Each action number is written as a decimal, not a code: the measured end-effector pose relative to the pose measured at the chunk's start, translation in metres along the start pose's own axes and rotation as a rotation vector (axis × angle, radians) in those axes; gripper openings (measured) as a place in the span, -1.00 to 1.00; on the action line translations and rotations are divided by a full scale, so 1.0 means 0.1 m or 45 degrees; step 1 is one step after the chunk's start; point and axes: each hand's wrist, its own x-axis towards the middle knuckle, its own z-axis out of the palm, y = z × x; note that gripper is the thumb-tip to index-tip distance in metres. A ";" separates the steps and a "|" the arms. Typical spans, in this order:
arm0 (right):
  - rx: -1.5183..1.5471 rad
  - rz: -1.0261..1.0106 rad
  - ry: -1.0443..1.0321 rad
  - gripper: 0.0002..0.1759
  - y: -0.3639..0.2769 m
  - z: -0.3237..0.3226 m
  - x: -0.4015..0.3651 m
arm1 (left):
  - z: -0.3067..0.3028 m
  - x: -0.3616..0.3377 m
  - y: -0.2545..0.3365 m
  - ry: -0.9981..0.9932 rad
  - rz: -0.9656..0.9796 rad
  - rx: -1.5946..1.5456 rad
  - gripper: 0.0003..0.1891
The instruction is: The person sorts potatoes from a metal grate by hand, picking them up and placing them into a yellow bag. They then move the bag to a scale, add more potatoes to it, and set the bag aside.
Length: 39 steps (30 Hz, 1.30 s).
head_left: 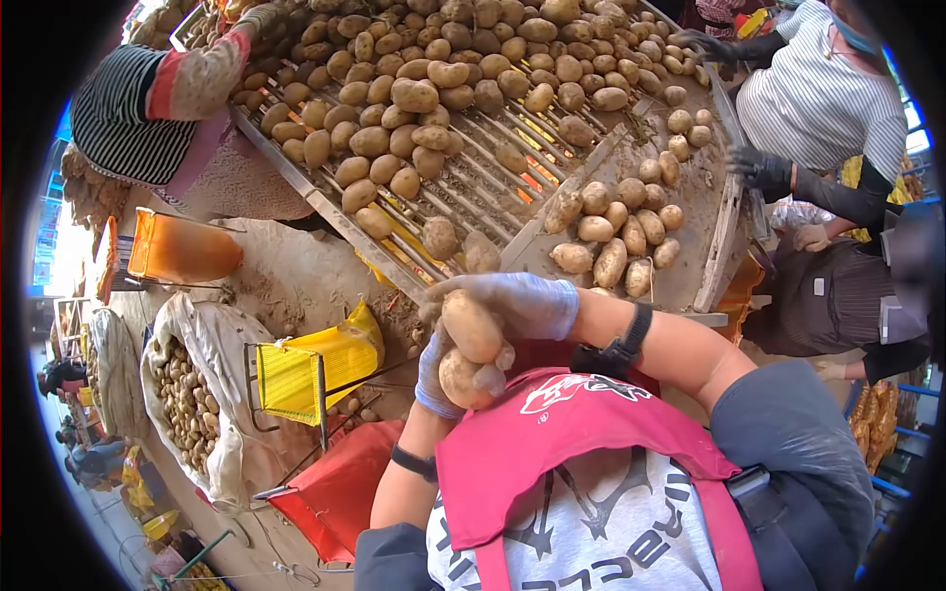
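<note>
Two large potatoes are held together in front of my chest, at the near edge of the slatted sorting table (581, 182). My left hand (432, 379), in a light blue-grey glove, cups the lower potato (465, 379) from the side. Over the upper potato (471, 327) my right hand (527, 301), gloved alike, curls from above and behind. Some fingertips show at the potatoes' right side; the other fingers are partly hidden. Just beyond my hands, a potato (481, 252) sits near the table's edge, and a group of potatoes (631, 229) lies on the flat board.
A large potato heap (434, 79) covers the table's far side. At left stand a white sack of small potatoes (187, 404), a yellow mesh bag on a frame (315, 364) and a red bag (340, 483). Co-workers stand left and right; a black-gloved hand (759, 169) is at the right edge.
</note>
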 end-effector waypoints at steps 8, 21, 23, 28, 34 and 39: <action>-0.692 -0.352 0.383 -0.72 -0.05 -0.21 -0.34 | 0.24 0.17 -0.12 -0.066 -0.219 0.318 -0.29; -2.333 -0.434 0.624 -0.70 -0.09 -1.01 -0.91 | -0.24 0.75 -0.09 0.458 0.180 1.690 -0.66; -2.435 -0.566 0.502 -0.69 -0.04 -1.42 -0.97 | 0.14 0.75 0.06 0.577 0.471 1.858 -0.64; -2.906 -0.044 0.604 -0.45 -0.52 -1.28 -0.44 | -0.13 1.29 0.43 0.873 0.639 2.777 -0.24; -3.037 0.368 0.178 -0.42 -0.36 -1.55 -1.14 | 0.09 1.44 0.44 0.864 0.169 2.919 -0.24; -2.297 0.921 0.134 -0.60 -1.11 -1.51 -1.58 | 0.07 1.79 -0.13 0.409 0.082 2.056 -0.53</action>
